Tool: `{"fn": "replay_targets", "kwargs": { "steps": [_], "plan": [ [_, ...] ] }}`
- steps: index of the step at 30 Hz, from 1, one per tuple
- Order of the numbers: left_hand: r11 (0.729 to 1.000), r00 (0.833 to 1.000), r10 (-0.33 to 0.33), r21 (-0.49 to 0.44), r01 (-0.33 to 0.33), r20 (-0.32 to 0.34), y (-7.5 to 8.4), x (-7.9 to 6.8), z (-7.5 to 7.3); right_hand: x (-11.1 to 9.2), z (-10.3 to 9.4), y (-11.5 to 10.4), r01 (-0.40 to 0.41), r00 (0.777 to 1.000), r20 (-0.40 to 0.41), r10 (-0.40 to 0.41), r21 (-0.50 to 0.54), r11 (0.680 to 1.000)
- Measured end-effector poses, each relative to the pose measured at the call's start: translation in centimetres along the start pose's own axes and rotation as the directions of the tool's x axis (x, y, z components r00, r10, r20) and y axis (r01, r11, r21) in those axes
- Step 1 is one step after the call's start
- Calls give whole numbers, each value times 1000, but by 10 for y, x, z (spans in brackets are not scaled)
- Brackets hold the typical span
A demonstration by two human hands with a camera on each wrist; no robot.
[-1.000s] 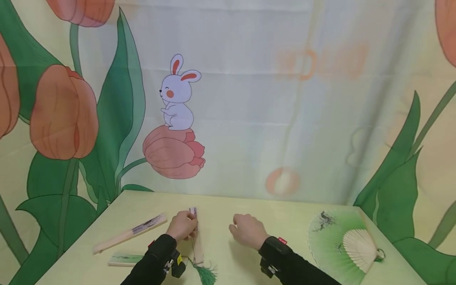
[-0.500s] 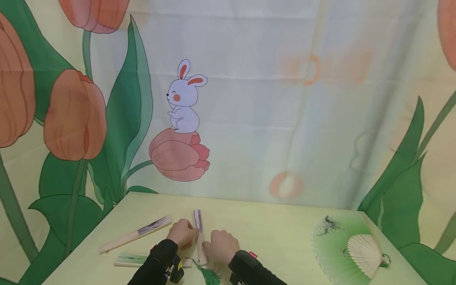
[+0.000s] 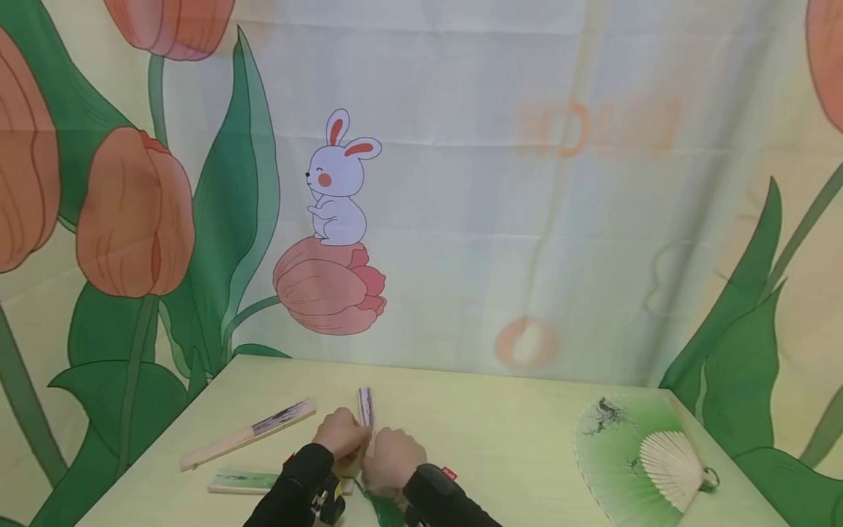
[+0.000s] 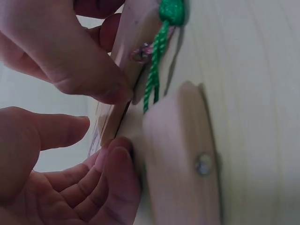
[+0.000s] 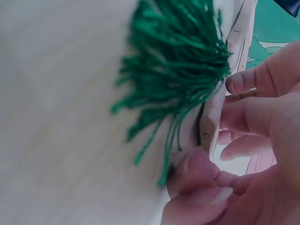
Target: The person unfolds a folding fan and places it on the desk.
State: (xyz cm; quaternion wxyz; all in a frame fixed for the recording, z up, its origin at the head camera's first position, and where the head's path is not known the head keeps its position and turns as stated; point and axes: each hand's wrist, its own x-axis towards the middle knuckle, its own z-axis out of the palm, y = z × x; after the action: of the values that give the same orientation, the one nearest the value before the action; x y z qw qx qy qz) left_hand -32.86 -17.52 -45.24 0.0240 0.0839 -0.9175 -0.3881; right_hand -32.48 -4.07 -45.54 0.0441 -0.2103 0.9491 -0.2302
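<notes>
A folded hand fan point(image 3: 366, 407) with a purple panel lies upright in the head view, its wooden ribs running down between the hands. My left hand point(image 3: 342, 433) grips its left side, thumb and fingers at the ribs. From the other side my right hand point(image 3: 395, 461) pinches the edge of the ribs, close beside the left. A green tassel point(image 5: 183, 61) fans out below the right hand. In the left wrist view its green cord point(image 4: 153, 82) runs to the riveted end point(image 4: 183, 154) of another folded fan. The hands cover the purple fan's lower part.
At the left lie a folded fan point(image 3: 246, 435) with a dark panel and a folded green-panelled fan point(image 3: 244, 480), partly under the left sleeve. An opened green fan point(image 3: 632, 454) lies at the right of the pale table point(image 3: 500, 424). A printed cloth point(image 3: 448, 219) hangs behind.
My right hand has come left and down from apart over the table to the purple fan. The left hand has stayed at the fan. The head view has shifted slightly.
</notes>
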Motion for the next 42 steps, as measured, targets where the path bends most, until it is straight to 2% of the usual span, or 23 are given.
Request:
{"fn": "replay_targets", "kwargs": {
  "steps": [7,10,15,17,22,24,30,34,39,42],
  "plan": [
    [999,1000,24,-49,-23,20,1,-3,-1,-3,-5,-1,-36,997,66,32,72,997],
    [998,999,23,-65,-21,37,4,-4,-2,0,-7,1,-50,998,55,44,114,992],
    [997,997,8,-76,-2,73,10,-5,-3,4,-10,9,-23,999,36,17,183,983],
    [997,996,-2,-80,9,91,11,-4,-3,2,-13,14,-15,999,42,5,262,965],
    [990,991,4,-137,14,133,14,-2,-2,-4,-27,20,-60,992,125,-2,490,870],
    [981,988,14,-192,16,155,17,-2,-2,-7,-34,20,-76,989,146,-3,532,844],
    [931,978,36,-363,41,203,35,-2,-4,-15,-55,17,-61,994,112,-2,555,830],
    [897,976,55,-439,44,210,47,-5,-8,-18,-69,15,-57,994,106,-8,598,800],
    [863,974,118,-505,-4,193,60,-9,-12,-20,-85,18,-46,996,92,-19,657,753],
    [845,974,153,-532,-42,167,69,-12,-12,-23,-94,20,-41,996,85,-22,672,739]
  ]
}}
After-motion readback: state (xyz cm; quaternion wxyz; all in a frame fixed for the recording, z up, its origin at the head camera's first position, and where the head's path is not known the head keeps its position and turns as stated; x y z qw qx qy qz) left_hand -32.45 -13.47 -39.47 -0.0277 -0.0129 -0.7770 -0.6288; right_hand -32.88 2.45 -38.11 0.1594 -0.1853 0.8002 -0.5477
